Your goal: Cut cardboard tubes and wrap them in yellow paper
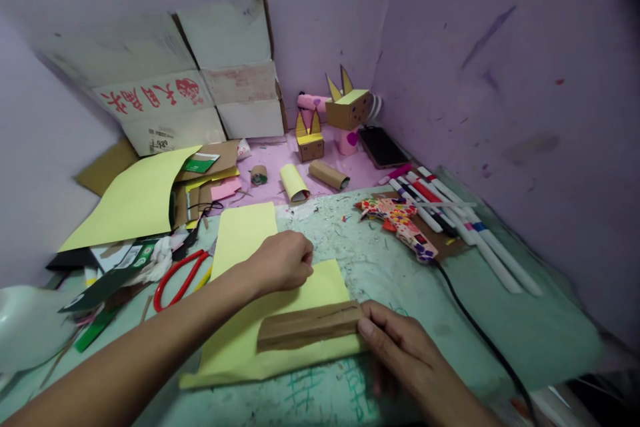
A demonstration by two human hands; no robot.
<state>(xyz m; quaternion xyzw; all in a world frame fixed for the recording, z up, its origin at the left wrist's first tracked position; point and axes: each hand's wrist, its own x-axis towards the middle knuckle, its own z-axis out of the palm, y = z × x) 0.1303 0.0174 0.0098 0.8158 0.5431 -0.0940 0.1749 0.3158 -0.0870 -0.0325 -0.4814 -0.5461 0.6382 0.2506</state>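
A sheet of yellow paper lies on the green table in front of me, with a brown cardboard strip resting along its near part. My right hand pinches the right end of the strip, thumb on top, at the paper's edge. Over the paper's upper part is my left hand, fingers curled into a fist; anything inside it is hidden. Another yellow paper piece lies just beyond. Left of my forearm are red-handled scissors, partly covered.
A floral glue gun with a black cord lies right, beside several markers. Behind stand cardboard animal figures, paper rolls, a phone and a flattened box. Scraps and a yellow sheet are piled left.
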